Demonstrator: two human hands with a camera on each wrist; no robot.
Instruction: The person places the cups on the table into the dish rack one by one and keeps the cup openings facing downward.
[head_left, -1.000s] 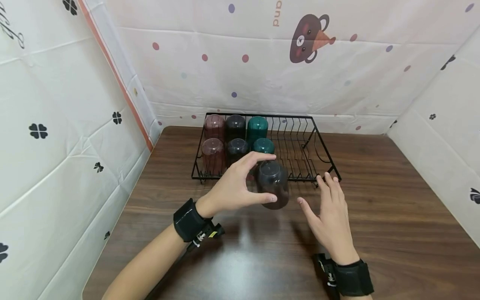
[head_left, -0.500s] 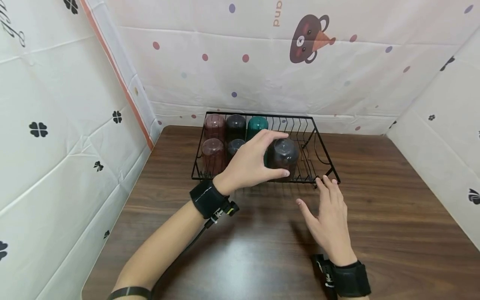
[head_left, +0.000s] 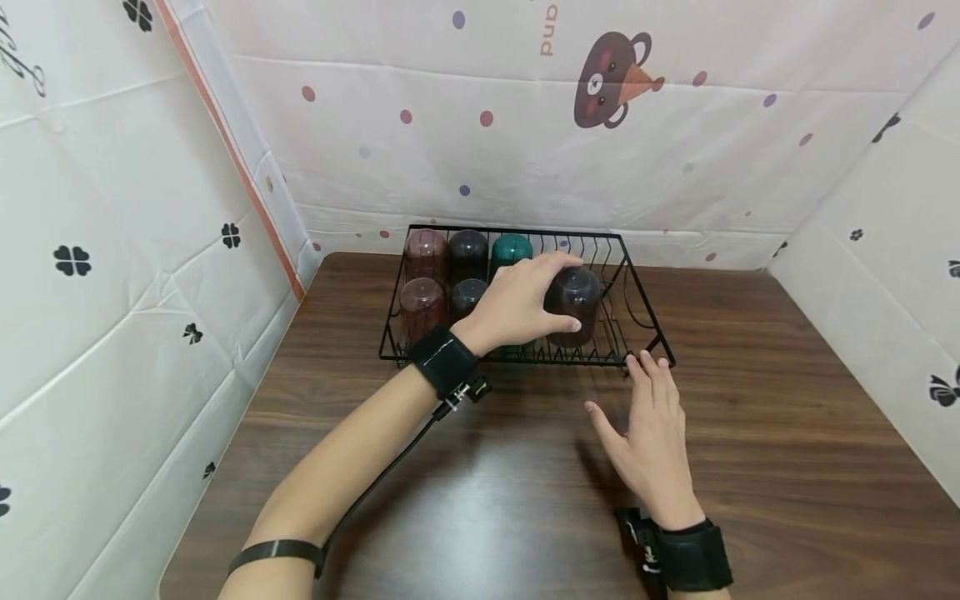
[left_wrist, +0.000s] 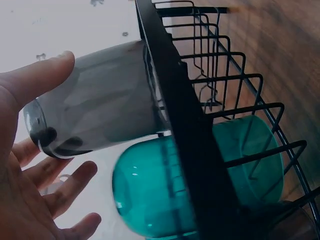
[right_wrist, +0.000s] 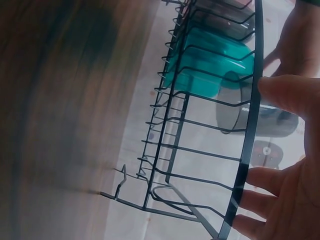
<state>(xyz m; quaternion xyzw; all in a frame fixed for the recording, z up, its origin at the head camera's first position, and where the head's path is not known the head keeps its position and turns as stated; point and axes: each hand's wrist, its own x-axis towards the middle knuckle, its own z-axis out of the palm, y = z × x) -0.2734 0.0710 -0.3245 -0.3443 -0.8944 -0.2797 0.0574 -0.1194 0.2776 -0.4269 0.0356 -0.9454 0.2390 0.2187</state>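
Note:
My left hand [head_left: 510, 304] grips a dark grey see-through glass [head_left: 576, 310], bottom up, between thumb and fingers. That glass overlaps the front part of a black wire rack [head_left: 592, 364], right of the other glasses. In the left wrist view its open end lies at the rack's bar [left_wrist: 182, 115], beside a teal glass [left_wrist: 150, 185]. The left hand hides most of this teal glass in the head view. My right hand [head_left: 656, 442] holds nothing; its fingers are spread loosely, the fingertips right at the rack's front right corner.
Upturned glasses stand in rows on the rack's left side: two pinkish ones [head_left: 422, 308], two dark ones [head_left: 468, 254] and a teal one [head_left: 512, 249] at the back. A patterned cloth [head_left: 360, 125] surrounds the brown wooden table [head_left: 750, 400] behind and at the sides.
My left hand has carried the dark glass from in front of the rack back and to the right, over its front row. The right hand has hardly moved.

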